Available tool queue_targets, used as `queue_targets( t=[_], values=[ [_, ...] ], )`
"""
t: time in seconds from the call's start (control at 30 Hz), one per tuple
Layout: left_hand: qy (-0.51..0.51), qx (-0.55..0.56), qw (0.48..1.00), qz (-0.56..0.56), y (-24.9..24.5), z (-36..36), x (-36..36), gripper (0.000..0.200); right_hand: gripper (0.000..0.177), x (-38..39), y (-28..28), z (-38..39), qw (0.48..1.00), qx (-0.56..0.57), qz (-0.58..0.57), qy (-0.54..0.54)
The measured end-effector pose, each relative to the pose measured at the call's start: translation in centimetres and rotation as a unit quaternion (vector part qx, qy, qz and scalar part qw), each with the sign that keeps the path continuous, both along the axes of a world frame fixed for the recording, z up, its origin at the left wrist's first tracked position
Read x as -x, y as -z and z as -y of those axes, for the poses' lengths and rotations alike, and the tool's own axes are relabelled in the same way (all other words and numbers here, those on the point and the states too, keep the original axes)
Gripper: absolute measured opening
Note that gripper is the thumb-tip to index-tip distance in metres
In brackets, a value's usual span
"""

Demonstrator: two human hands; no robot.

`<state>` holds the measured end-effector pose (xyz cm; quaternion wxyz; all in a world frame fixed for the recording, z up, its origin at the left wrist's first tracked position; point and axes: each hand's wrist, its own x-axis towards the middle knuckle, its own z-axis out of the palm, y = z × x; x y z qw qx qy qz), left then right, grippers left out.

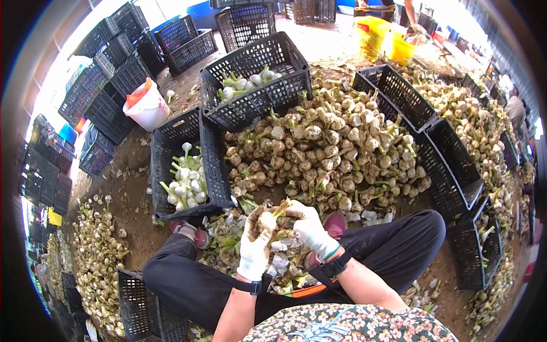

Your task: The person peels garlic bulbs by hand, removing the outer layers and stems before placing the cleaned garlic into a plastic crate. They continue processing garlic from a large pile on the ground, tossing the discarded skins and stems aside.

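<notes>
My left hand (pixel 254 245), in a white glove soiled at the fingers, is closed around a garlic bulb (pixel 266 221) above my lap. My right hand (pixel 309 226), gloved the same way, has its fingers closed at the bulb's green stem and dry outer skin (pixel 281 210). Below both hands lie peeled skins and leaves (pixel 279 262) between my legs. Just beyond is a large heap of unpeeled, dirt-covered garlic (pixel 330 142). Cleaned white bulbs with trimmed stems (pixel 187 179) fill part of the black crate (pixel 215 165) ahead on the left.
Another black crate (pixel 256 105) with some cleaned garlic stands behind. More crates (pixel 450 162) border the heap on the right. A white bucket (pixel 149 111) and stacked crates (pixel 105 111) are at left. Beside a yellow bucket (pixel 400 48) is another person's arm (pixel 411 14).
</notes>
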<state>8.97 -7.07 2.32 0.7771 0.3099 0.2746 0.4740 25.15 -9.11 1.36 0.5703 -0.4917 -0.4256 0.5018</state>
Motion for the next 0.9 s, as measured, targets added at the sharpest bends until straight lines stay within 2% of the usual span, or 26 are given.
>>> queue_targets(
  t=[0.03, 0.13, 0.17, 0.23, 0.27, 0.3, 0.37, 0.43, 0.5, 0.53, 0.57, 0.6, 0.63, 0.7, 0.77, 0.8, 0.83, 0.87, 0.9],
  values=[
    [0.006, 0.017, 0.999, 0.028, -0.2, 0.0, 0.0, 0.058, 0.027, 0.0, 0.2, 0.0, 1.0, 0.0, -0.001, 0.0],
    [-0.013, -0.01, 1.0, -0.001, 0.0, 0.3, -0.3, 0.056, 0.026, 0.3, -0.4, -0.1, 0.998, -0.013, 0.054, 0.018],
    [-0.013, -0.01, 1.0, -0.002, 0.1, 0.3, -0.3, 0.056, 0.026, 0.4, -0.8, -0.1, 0.998, 0.022, 0.049, 0.016],
    [-0.024, -0.082, 0.988, -0.13, 0.1, 0.4, -0.4, 0.053, 0.026, 0.5, -0.9, 0.1, 0.997, 0.059, 0.043, 0.015],
    [-0.044, -0.122, 0.971, -0.2, 0.2, 0.5, -0.7, 0.047, 0.026, 0.5, -0.3, 0.1, 0.997, 0.072, 0.001, 0.011],
    [-0.043, -0.122, 0.971, -0.201, 0.1, 0.4, -0.5, 0.047, 0.027, 0.5, -0.2, 0.2, 0.996, 0.085, -0.041, 0.007],
    [-0.018, -0.013, 0.997, -0.076, 0.0, 0.1, -0.1, 0.043, 0.028, 0.4, 0.0, 0.5, 0.994, 0.075, -0.083, -0.006],
    [-0.03, 0.005, 0.995, -0.092, -1.2, 0.0, -0.1, 0.038, 0.03, 0.6, 0.5, 0.6, 0.99, 0.065, -0.125, -0.02],
    [0.041, 0.062, 0.995, -0.066, -0.8, -0.7, 0.9, 0.036, 0.036, 0.9, 0.7, 0.2, 0.994, 0.018, -0.107, 0.006],
    [0.055, 0.054, 0.992, -0.102, -0.6, -0.7, 1.1, 0.036, 0.036, 1.0, 0.3, 0.4, 0.994, 0.018, -0.109, 0.006],
    [0.055, 0.055, 0.992, -0.103, -0.2, -0.6, 0.7, 0.036, 0.039, 1.0, -0.2, 0.7, 0.999, 0.031, 0.013, 0.027],
    [-0.002, -0.06, 0.974, -0.22, -0.1, -0.3, -0.2, 0.038, 0.042, 1.0, -0.8, 0.8, 0.989, 0.044, 0.135, 0.049],
    [-0.059, -0.173, 0.926, -0.331, 0.0, -0.1, -0.6, 0.039, 0.042, 0.9, -0.7, 0.8, 0.989, 0.045, 0.133, 0.049],
    [-0.049, -0.137, 0.931, -0.334, -0.6, -0.2, 0.1, 0.045, 0.037, 0.5, 0.2, 0.5, 0.997, 0.072, -0.032, -0.016],
    [0.038, -0.063, 0.969, -0.237, -1.1, -0.5, 0.9, 0.048, 0.032, -0.1, 2.7, -0.4, 0.996, 0.085, -0.027, -0.008],
    [0.09, -0.035, 0.979, -0.178, -1.5, -0.5, 1.5, 0.056, 0.029, -0.5, 3.0, -0.7, 0.988, 0.113, -0.077, 0.065],
    [0.089, -0.036, 0.979, -0.179, -1.6, -0.3, 1.8, 0.056, 0.027, -0.9, 3.3, -1.0, 0.972, 0.142, -0.127, 0.136],
    [0.104, -0.032, 0.985, -0.132, -1.7, -0.1, 2.1, 0.061, 0.024, -1.6, 3.6, -1.5, 0.942, 0.132, -0.246, 0.186],
    [0.118, -0.028, 0.989, -0.084, -1.9, 0.1, 2.4, 0.067, 0.022, -2.6, 2.8, -1.7, 0.957, 0.169, -0.17, 0.167]
  ],
)
